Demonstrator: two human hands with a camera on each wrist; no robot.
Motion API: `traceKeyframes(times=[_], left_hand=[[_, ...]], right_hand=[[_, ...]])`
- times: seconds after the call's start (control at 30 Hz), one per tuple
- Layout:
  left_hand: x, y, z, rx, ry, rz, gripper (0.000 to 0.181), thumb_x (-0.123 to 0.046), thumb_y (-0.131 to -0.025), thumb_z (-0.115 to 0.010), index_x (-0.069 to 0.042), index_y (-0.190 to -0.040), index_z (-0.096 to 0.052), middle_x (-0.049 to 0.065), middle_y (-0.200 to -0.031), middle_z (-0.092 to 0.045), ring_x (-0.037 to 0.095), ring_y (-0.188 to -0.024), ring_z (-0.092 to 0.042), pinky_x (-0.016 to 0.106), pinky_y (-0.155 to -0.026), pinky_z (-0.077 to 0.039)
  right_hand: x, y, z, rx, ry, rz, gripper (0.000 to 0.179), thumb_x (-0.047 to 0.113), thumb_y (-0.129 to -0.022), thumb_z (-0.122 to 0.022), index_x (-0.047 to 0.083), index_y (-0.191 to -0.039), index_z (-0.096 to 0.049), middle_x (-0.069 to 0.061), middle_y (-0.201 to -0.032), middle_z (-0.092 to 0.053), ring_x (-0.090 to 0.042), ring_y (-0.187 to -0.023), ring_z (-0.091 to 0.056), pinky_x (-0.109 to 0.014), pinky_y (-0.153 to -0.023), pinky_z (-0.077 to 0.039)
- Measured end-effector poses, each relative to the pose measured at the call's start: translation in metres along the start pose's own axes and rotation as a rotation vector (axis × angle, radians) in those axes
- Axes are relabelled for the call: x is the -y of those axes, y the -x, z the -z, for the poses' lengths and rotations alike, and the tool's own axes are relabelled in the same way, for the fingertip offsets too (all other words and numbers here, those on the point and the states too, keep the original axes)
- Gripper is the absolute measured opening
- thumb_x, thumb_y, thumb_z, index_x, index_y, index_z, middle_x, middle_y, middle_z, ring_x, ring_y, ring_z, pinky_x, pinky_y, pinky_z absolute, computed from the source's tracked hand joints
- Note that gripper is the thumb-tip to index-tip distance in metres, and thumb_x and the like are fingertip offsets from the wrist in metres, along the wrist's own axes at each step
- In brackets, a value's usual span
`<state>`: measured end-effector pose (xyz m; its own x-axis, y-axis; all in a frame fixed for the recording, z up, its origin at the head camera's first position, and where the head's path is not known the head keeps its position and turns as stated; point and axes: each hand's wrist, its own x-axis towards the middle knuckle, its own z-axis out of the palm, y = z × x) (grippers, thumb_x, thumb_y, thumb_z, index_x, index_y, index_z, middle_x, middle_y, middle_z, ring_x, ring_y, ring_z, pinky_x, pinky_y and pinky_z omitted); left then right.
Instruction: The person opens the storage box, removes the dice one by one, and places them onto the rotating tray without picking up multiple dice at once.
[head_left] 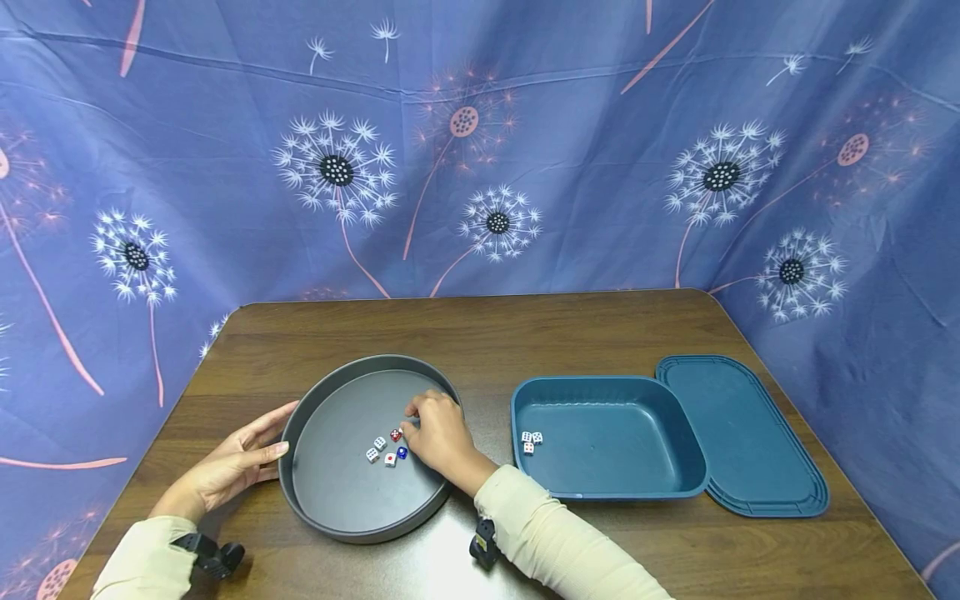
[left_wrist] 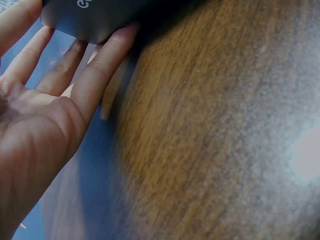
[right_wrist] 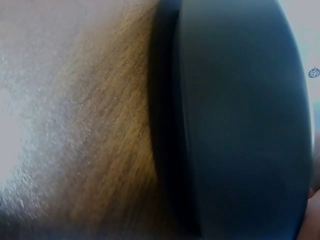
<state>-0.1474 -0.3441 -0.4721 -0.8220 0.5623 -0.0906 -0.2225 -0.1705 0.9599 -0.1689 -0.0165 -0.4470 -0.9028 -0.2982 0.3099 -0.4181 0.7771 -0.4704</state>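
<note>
A round dark grey pan (head_left: 330,492) lies on the table, with several dice in it. Among them are a red die (head_left: 395,435), a blue die (head_left: 402,452) and a white die with a red dot (head_left: 390,459). My left hand (head_left: 232,462) holds the pan's left side, thumb at the rim and fingers along the outer wall. Inside the pan, my right hand (head_left: 438,429) has its thumb and forefinger close together on a small white die, mostly hidden by the fingertips. The right wrist view shows mainly the pan's outer wall (right_wrist: 245,120).
Right of the pan stands a blue rectangular box (head_left: 615,492) with three white dice (head_left: 528,448) at its left end. Its blue lid (head_left: 757,442) lies beside it, partly behind the box's right side. A blue dandelion-print cloth (head_left: 585,167) hangs behind the wooden table (head_left: 465,325).
</note>
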Motion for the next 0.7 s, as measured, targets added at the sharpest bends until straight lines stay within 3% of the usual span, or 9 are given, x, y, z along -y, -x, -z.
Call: traceKeyframes(times=[0.27, 0.7], left_hand=[[0.000, 0.000, 0.000, 0.001, 0.014, 0.007, 0.063, 0.006, -0.099, -0.038, -0.017, -0.154, -0.018, -0.021, -0.141, -0.045, 0.010, -0.124, -0.051, 0.039, -0.094, -0.049], [0.000, -0.001, 0.000, 0.013, 0.018, 0.007, 0.063, 0.006, -0.099, -0.038, -0.016, -0.154, -0.018, -0.021, -0.142, -0.044, 0.009, -0.124, -0.051, 0.039, -0.094, -0.048]], right_hand=[[-0.003, -0.004, 0.015, 0.056, -0.144, -0.050, 0.014, 0.019, -0.078, -0.078, 0.010, -0.088, -0.074, 0.001, -0.082, -0.066, -0.012, -0.078, -0.062, -0.029, -0.073, -0.048], [-0.035, 0.007, 0.078, 0.052, -0.245, -0.064, 0.012, 0.018, -0.081, -0.076, 0.010, -0.090, -0.073, 0.001, -0.084, -0.065, -0.014, -0.076, -0.060, -0.025, -0.067, -0.047]])
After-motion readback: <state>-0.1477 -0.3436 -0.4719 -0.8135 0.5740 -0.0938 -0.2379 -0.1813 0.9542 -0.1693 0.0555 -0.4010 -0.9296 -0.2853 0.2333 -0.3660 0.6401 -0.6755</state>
